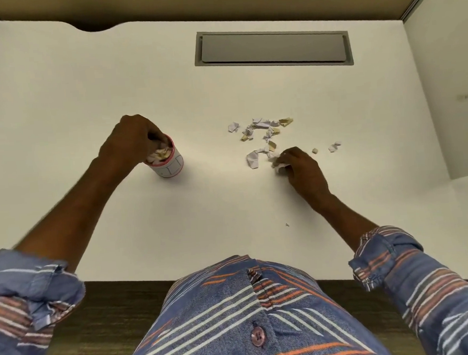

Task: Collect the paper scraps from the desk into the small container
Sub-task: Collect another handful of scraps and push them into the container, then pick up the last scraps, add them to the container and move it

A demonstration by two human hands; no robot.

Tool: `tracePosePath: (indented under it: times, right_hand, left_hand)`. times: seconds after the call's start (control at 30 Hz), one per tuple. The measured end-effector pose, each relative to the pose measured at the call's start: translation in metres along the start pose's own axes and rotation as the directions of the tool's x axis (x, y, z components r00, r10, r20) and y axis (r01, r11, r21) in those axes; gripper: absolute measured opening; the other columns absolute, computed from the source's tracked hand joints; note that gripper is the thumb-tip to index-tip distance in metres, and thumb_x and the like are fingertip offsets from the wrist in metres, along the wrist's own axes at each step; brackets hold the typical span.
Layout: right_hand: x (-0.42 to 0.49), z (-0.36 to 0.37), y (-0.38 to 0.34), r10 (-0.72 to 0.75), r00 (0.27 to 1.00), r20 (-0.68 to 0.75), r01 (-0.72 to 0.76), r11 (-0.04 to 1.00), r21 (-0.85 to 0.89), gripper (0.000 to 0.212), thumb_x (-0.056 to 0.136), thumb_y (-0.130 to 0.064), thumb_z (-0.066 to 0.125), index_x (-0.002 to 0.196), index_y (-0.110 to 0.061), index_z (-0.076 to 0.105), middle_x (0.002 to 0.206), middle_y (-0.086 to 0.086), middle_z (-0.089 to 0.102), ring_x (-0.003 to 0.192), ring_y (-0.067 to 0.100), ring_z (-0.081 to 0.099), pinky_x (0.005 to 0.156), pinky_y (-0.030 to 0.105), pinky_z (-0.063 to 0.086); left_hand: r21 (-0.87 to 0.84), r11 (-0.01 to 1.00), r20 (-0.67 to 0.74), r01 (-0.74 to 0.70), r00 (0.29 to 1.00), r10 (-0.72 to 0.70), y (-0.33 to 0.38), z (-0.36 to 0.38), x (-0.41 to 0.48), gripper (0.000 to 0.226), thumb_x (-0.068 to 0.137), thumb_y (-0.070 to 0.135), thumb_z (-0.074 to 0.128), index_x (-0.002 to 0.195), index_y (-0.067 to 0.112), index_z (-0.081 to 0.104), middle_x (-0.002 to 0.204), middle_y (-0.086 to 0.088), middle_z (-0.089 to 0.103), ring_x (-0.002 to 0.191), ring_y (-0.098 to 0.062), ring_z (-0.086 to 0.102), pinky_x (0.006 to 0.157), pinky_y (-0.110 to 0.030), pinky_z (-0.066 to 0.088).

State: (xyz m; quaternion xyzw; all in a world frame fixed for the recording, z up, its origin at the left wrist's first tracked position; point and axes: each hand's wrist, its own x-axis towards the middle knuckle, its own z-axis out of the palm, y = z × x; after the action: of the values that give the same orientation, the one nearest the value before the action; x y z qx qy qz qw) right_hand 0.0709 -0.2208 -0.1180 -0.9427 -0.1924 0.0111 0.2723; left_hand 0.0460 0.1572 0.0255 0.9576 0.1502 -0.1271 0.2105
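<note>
though its label (pixel 173 169) is blurred, the container (pixel 176 159) holds scraps (pixel 158 156).

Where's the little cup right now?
In the head view, the cup stands on the left of the desk, right under the left hand. The scraps lie off to its right.

The single camera is riding on the person's head, looking forward and steeply down onto the white table (pixel 229 205). It is sitting close above, and its wide lens is bowing the edges. The person's shirt (pixel 250 314) is filling the bottom. The left hand (pixel 133 137) and the right hand (pixel 304 169), among the paper scraps (pixel 259 125), are landing mid-frame, and the far partition (pixel 215 1) is closing the top.
</note>
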Motion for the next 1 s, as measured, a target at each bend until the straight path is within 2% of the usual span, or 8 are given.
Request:
tracePosePath:
  times: [0.13, 0.2, 0.3, 0.47, 0.57, 0.63, 0.83, 1.0]
  right_hand:
    - [-0.004, -0.017, 0.002, 0.059, 0.982, -0.180, -0.044, 0.995, 0.089, 0.029, 0.083, 0.007, 0.058, 0.100, -0.012, 0.072, 0.107, 0.002, 0.069, 0.097, 0.021, 0.068, 0.082, 0.028, 0.053]
    - [-0.003, -0.027, 0.005, 0.029, 0.987, -0.158, -0.013, 0.995, 0.100, 0.031, 0.084, 0.003, 0.061, 0.106, -0.015, 0.073, 0.115, 0.000, 0.069, 0.104, 0.019, 0.068, 0.085, 0.029, 0.055]
    - [-0.006, -0.041, 0.020, -0.012, 0.998, -0.069, 0.019, 0.995, 0.097, 0.032, 0.086, -0.002, 0.063, 0.112, -0.017, 0.074, 0.130, 0.001, 0.065, 0.117, 0.018, 0.064, 0.094, 0.031, 0.052]
    - [-0.008, -0.059, 0.053, 0.188, 0.948, -0.258, -0.145, 0.974, 0.176, 0.025, 0.092, -0.014, 0.067, 0.116, -0.011, 0.070, 0.129, 0.009, 0.064, 0.122, 0.022, 0.061, 0.106, 0.038, 0.048]
    - [-0.005, -0.059, 0.070, 0.388, 0.921, -0.017, -0.382, 0.913, 0.146, 0.062, 0.092, -0.043, 0.067, 0.144, -0.015, 0.047, 0.155, 0.012, 0.040, 0.147, 0.024, 0.034, 0.121, 0.039, 0.029]
    - [-0.004, -0.055, 0.074, 0.413, 0.906, 0.091, -0.419, 0.906, 0.061, 0.078, 0.090, -0.050, 0.066, 0.153, -0.016, 0.034, 0.163, 0.014, 0.024, 0.153, 0.027, 0.019, 0.125, 0.041, 0.018]
    - [-0.011, -0.026, 0.042, 0.060, 0.972, 0.228, -0.043, 0.996, -0.077, 0.081, 0.091, -0.044, 0.068, 0.153, -0.007, 0.032, 0.161, 0.023, 0.026, 0.150, 0.039, 0.022, 0.123, 0.048, 0.022]
    - [-0.027, -0.006, 0.020, -0.057, 0.984, 0.171, 0.065, 0.997, -0.042, 0.040, 0.099, -0.023, 0.058, 0.137, -0.010, 0.057, 0.148, 0.016, 0.048, 0.138, 0.034, 0.045, 0.109, 0.045, 0.046]
  left_hand:
    - [-0.160, 0.974, -0.207, -0.162, 0.970, 0.127, 0.018, -0.002, -0.014, 0.015, 0.087, 0.016, 0.069, 0.100, 0.017, 0.078, 0.100, -0.003, 0.077, 0.093, -0.019, 0.071, 0.081, -0.026, 0.052]
    - [-0.265, 0.931, -0.254, -0.253, 0.949, 0.186, 0.035, 0.007, -0.020, 0.015, 0.088, 0.017, 0.070, 0.101, 0.018, 0.077, 0.098, 0.000, 0.076, 0.085, -0.017, 0.072, 0.081, -0.027, 0.056]
    - [-0.387, 0.863, -0.214, -0.324, 0.942, 0.258, 0.065, 0.037, -0.023, 0.016, 0.089, 0.015, 0.070, 0.102, 0.017, 0.077, 0.097, 0.000, 0.076, 0.079, -0.019, 0.072, 0.075, -0.028, 0.058]
    - [-0.308, 0.852, -0.050, -0.423, 0.902, 0.429, 0.097, 0.112, -0.019, 0.036, 0.090, 0.014, 0.068, 0.127, 0.012, 0.065, 0.125, -0.007, 0.065, 0.115, -0.024, 0.062, 0.103, -0.035, 0.047]
    - [-0.170, 0.896, 0.114, -0.410, 0.895, 0.432, 0.112, 0.152, -0.009, 0.064, 0.090, 0.028, 0.069, 0.147, 0.018, 0.043, 0.155, -0.010, 0.036, 0.146, -0.028, 0.029, 0.120, -0.039, 0.026]
    - [-0.114, 0.921, 0.187, -0.372, 0.903, 0.388, 0.122, 0.170, -0.003, 0.078, 0.088, 0.038, 0.070, 0.154, 0.025, 0.030, 0.164, -0.008, 0.016, 0.152, -0.030, 0.010, 0.121, -0.048, 0.023]
    - [0.137, 0.884, 0.224, -0.447, 0.883, 0.412, 0.150, 0.195, 0.010, 0.084, 0.088, 0.051, 0.064, 0.156, 0.034, 0.017, 0.166, -0.003, 0.001, 0.153, -0.034, 0.003, 0.110, -0.058, 0.035]
    - [0.271, 0.818, 0.200, -0.507, 0.861, 0.467, 0.150, 0.203, 0.012, 0.063, 0.093, 0.048, 0.058, 0.150, 0.037, 0.034, 0.161, 0.000, 0.026, 0.145, -0.027, 0.028, 0.096, -0.046, 0.046]
